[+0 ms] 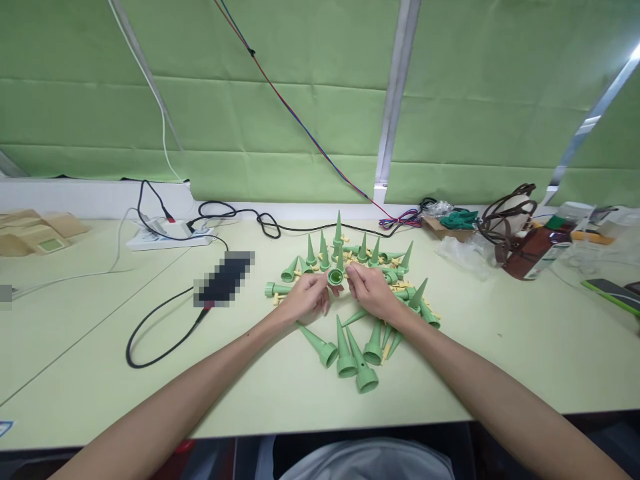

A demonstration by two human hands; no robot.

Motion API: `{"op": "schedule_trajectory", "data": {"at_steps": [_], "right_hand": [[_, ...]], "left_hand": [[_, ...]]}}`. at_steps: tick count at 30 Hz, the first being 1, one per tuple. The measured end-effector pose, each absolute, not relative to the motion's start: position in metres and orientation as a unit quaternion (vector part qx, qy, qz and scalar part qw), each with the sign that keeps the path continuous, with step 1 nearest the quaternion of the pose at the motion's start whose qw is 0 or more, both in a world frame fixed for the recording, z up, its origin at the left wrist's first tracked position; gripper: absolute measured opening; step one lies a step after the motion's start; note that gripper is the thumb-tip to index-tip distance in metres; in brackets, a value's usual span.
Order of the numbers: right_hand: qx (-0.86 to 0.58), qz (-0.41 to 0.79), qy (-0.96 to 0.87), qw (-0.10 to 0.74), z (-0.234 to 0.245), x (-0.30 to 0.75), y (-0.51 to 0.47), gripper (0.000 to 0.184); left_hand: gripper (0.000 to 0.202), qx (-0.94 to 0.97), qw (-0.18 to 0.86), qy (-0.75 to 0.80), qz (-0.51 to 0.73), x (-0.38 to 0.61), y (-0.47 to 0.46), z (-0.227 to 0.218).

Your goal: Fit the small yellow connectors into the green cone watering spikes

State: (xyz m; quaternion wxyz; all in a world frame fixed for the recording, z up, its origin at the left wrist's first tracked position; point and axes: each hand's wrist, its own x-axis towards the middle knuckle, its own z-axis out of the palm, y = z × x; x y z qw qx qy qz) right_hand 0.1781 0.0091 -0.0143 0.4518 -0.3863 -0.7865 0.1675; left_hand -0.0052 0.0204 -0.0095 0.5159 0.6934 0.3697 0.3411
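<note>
A green plastic cone spike point(335, 277) is gripped in my left hand point(311, 293), its round open end facing me. Close beside it on the right, my right hand point(371, 288) has its thumb and fingers pinched together at the cone's side; what they hold, if anything, is hidden. Around both hands lie many more green cone spikes, some upright like the tall one point(339, 228), others lying down such as the cone point(367, 379) in front. Small yellow plastic pieces point(386, 353) are scattered among them.
A blurred-out dark device point(225, 279) with a black cable lies left, before a white power strip point(170, 237). Back right stand a brown bottle point(537, 250), plastic bags point(463, 257) and a cardboard box point(447, 230). Beige objects point(43, 233) sit far left.
</note>
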Motion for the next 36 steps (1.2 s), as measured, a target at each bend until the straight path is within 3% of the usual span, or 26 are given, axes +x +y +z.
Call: {"op": "schedule_trajectory", "data": {"at_steps": [7, 12, 29, 36], "right_hand": [[-0.389, 0.172, -0.787, 0.446, -0.0134, 0.1781, 0.0084, 0.039], [-0.395, 0.154, -0.792, 0.439, -0.0142, 0.1782, 0.0089, 0.039], [-0.401, 0.116, -0.808, 0.416, -0.0174, 0.1797, 0.0118, 0.038], [-0.401, 0.119, -0.807, 0.417, -0.0166, 0.1789, 0.0112, 0.04]], "left_hand": [[0.049, 0.718, 0.482, 0.362, 0.349, -0.0106, 0.0252, -0.0158], [0.037, 0.741, 0.417, 0.365, 0.379, -0.0124, 0.0241, -0.0151], [0.024, 0.81, 0.236, 0.317, 0.433, -0.0109, 0.0206, -0.011], [0.027, 0.849, 0.171, 0.303, 0.399, -0.0116, 0.0168, -0.012]]}}
